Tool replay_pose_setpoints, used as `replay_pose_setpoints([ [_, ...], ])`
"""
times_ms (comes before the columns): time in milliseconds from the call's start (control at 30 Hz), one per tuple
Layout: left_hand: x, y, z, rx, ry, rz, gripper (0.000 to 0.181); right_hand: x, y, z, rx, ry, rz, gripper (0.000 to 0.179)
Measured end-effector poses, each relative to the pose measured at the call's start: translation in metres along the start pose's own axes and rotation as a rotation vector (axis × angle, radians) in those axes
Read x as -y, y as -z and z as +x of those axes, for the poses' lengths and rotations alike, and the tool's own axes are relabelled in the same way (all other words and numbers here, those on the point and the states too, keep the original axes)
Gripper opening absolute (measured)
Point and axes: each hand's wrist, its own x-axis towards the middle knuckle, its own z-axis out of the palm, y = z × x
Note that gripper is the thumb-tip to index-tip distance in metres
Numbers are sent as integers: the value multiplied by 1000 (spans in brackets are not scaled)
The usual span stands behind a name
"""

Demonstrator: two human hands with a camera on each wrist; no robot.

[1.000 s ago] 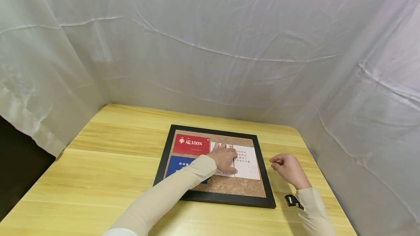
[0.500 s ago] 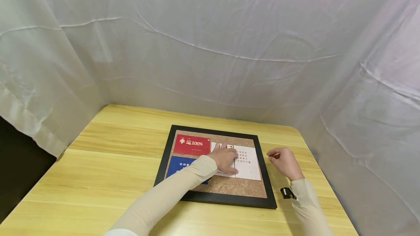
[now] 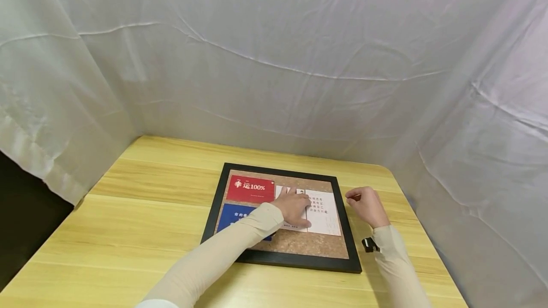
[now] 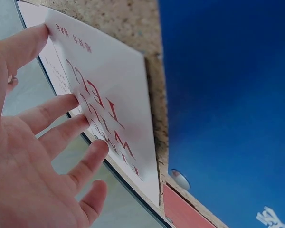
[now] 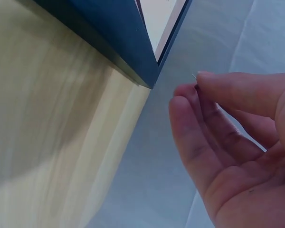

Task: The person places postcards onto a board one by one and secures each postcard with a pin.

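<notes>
A cork board [image 3: 308,246] in a black frame lies flat on the table with cards on it. My left hand [image 3: 292,208] rests spread over a white card [image 4: 109,61] with red lettering, fingertips touching it. Beside that card, a second white card [image 3: 323,222] bears dark writing. My right hand [image 3: 369,206] is just beyond the frame's right edge, above the table. Its thumb and fingers pinch a tiny pin, whose thin point [image 5: 194,76] shows in the right wrist view; its head is hidden. In the left wrist view, a silver thumbtack [image 4: 180,179] sits at the blue card's edge.
A red card [image 3: 250,189] and a blue card [image 3: 233,215] lie on the board's left half, the blue one partly under my left sleeve. Around the wooden table [image 3: 128,232] hang pale curtains [image 3: 274,61] at the back and sides.
My right hand has moved left and slightly farther back, closer to the board's right edge, still pinching. My left hand has stayed in place on the card.
</notes>
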Motion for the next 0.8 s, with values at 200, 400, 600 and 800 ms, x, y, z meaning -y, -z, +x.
replay_pose_setpoints([
  [200,-1,-1,1,1,7,-1,63,1,-3,10,-18,8,-22,11],
  [400,-1,-3,2,-3,5,-1,61,1,-10,17,-33,18,-22,9],
  [600,0,-4,2,-2,8,2,61,5,-15,23,-20,27,-13,10],
  [800,1,-5,4,1,3,4,60,4,-21,28,-10,33,-20,12],
])
